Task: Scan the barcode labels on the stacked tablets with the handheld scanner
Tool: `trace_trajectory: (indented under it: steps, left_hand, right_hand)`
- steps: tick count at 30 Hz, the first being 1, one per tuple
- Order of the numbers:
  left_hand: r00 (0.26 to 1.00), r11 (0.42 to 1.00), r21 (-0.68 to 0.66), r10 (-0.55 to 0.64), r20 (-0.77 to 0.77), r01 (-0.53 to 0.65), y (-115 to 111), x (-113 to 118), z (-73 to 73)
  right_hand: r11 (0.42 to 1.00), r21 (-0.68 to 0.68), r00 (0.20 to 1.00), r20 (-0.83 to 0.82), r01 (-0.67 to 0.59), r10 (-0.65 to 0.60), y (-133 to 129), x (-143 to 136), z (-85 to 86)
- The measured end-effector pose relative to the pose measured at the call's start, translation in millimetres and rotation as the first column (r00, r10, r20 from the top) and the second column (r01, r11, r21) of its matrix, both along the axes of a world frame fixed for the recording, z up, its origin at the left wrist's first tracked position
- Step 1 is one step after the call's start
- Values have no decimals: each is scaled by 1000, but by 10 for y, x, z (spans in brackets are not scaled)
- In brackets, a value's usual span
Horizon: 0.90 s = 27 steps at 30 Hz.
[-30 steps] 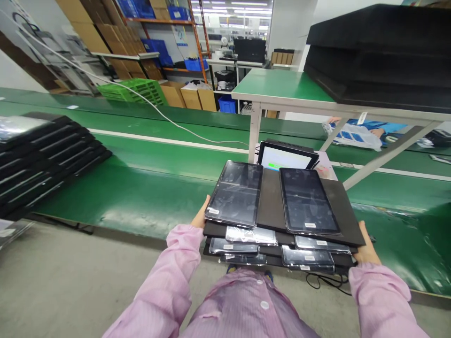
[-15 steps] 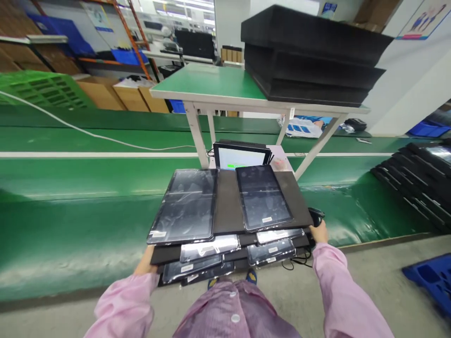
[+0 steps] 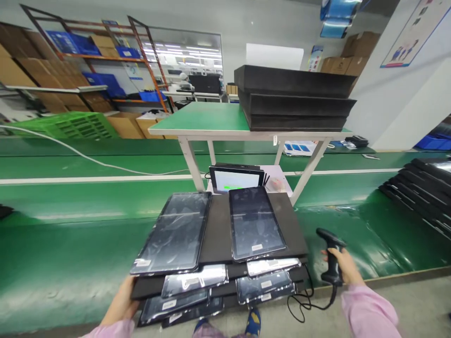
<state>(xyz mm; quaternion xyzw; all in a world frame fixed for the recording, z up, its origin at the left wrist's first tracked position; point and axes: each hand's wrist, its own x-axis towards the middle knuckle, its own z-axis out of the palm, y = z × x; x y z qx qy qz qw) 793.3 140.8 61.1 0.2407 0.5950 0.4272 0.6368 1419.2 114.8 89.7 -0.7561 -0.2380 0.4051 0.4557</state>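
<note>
Hands: left hand (image 3: 121, 305) grips the lower left corner of the tray stack; right hand (image 3: 347, 265) is closed around the handle of a scanner, clear of the stack.
Tabletop: long green tabletop (image 3: 70, 225), smooth and glossy, carries the stack at its near edge.
Foam slabs: three thick black slabs (image 3: 296, 101) piled on a raised green shelf behind.
Tray stack: flat black trays (image 3: 218, 225), about four layers, fanned unevenly toward the near edge.
Tablets: two dark glass tablets (image 3: 255, 223) lie face up on the top tray, each with a small white label too small to read; more film-wrapped ones peek from lower layers.
Monitor: small lit monitor (image 3: 236, 179) behind the stack, showing a green bar.
Scanner: black pistol-shaped scanner (image 3: 331, 256), held upright, corded.
</note>
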Motion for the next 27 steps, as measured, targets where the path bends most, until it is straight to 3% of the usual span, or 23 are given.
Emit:
trace_trajectory:
  steps: [2, 3, 5, 7, 10, 14, 22, 27]
  left_hand:
    - [972, 972, -40, 231, 41, -230, 40, 31, 200]
    - [950, 953, -42, 301, 83, -299, 65, 51, 302]
    - [932, 944, 4, 326, 156, -330, 119, 89, 472]
    - [943, 949, 56, 299, 143, -309, 168, 116, 573]
    - [968, 966, 85, 240, 70, -246, 209, 127, 601]
    - [978, 977, 80, 189, 84, -196, 208, 104, 564]
    - [987, 985, 109, 118, 111, -130, 217, 90, 567]
    - [990, 985, 155, 59, 128, -79, 215, 70, 535]
  right_hand:
    - [985, 171, 991, -131, 13, 9, -277, -105, 365]
    - [970, 244, 970, -231, -20, 78, -426, -214, 573]
    - [962, 254, 936, -305, -97, 175, -705, -550, 985]
    - [972, 158, 947, -247, -172, 208, -907, -995, 1326]
    - [942, 114, 923, -194, -317, 334, -990, -1639, 1632]
    - [923, 78, 911, -149, -376, 384, -841, -2087, 1742]
    - [917, -24, 917, 35, -398, 398, -717, -2338, 1791]
    - [930, -13, 929, 47, -368, 368, -748, -2486, 1838]
